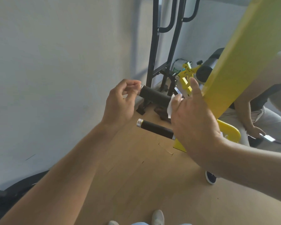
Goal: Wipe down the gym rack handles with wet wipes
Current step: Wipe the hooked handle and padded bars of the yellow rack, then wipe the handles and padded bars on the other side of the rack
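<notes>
Two black foam handles with silver end caps stick out leftward from a yellow gym rack beam (pixel 243 51). The upper handle (pixel 154 95) runs between my two hands. My right hand (pixel 193 114) wraps a white wet wipe (pixel 171 105) around its inner end, near the beam. My left hand (pixel 122 101) is curled loosely at the handle's free end, fingertips close to the silver cap, holding nothing that I can see. Just below my right hand, the lower handle (pixel 156 129) stands bare.
A black metal frame (pixel 154 51) stands against the white wall behind the handles. A yellow base plate (pixel 229 132) lies on the wooden floor. At right sits another person holding a phone (pixel 266 137). My shoes (pixel 157 218) show at the bottom edge.
</notes>
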### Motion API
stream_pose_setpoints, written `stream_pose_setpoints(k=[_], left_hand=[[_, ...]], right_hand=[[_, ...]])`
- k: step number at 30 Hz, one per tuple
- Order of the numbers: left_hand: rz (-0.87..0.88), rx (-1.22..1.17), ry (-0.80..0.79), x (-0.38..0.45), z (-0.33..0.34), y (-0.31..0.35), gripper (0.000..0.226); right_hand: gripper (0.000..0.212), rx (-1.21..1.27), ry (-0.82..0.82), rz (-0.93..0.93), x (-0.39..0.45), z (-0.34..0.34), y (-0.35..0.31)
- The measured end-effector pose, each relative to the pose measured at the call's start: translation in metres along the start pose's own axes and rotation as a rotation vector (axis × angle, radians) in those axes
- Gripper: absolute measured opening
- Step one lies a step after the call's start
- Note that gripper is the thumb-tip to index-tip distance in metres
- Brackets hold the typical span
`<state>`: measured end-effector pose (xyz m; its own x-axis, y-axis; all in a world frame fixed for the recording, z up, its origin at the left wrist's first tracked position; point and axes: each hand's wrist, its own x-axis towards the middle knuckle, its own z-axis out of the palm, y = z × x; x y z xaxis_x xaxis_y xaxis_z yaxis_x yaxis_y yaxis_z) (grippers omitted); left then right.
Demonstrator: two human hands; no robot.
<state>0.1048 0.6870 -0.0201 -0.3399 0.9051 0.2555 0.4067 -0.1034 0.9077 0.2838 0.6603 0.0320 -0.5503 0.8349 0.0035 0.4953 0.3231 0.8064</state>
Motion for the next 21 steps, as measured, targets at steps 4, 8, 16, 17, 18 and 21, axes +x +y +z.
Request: stream_pose_setpoints(k=[4, 8, 16, 17, 18, 21], left_hand=[[-0.098, -0.154, 0.039, -0.007, 0.004, -0.001, 0.017], [-0.233, -0.234, 0.089, -0.032, -0.001, -0.007, 0.024], [-0.524, -0.367, 0.421, -0.166, 0.006, -0.004, 0.035], [-0.528, -0.403, 0.473, -0.19, 0.01, -0.002, 0.044], [-0.528, -0.429, 0.524, -0.214, 0.015, 0.0, 0.053], [-0.604, -0.534, 0.717, -0.286, 0.029, 0.01, 0.091]], right_hand=[[0.05, 0.227, 0.077, 0.014, -0.019, -0.009, 0.007], [0.03, 0.78, 0.364, -0.023, -0.045, -0.025, -0.001], [0.016, 1.848, 0.1, -0.302, -0.061, 0.008, -0.052], [0.022, 1.946, 0.039, -0.342, -0.066, 0.013, -0.06], [0.027, 2.018, -0.021, -0.403, -0.073, 0.017, -0.067], [0.012, 2.2, -0.197, -0.568, -0.1, 0.023, -0.088]])
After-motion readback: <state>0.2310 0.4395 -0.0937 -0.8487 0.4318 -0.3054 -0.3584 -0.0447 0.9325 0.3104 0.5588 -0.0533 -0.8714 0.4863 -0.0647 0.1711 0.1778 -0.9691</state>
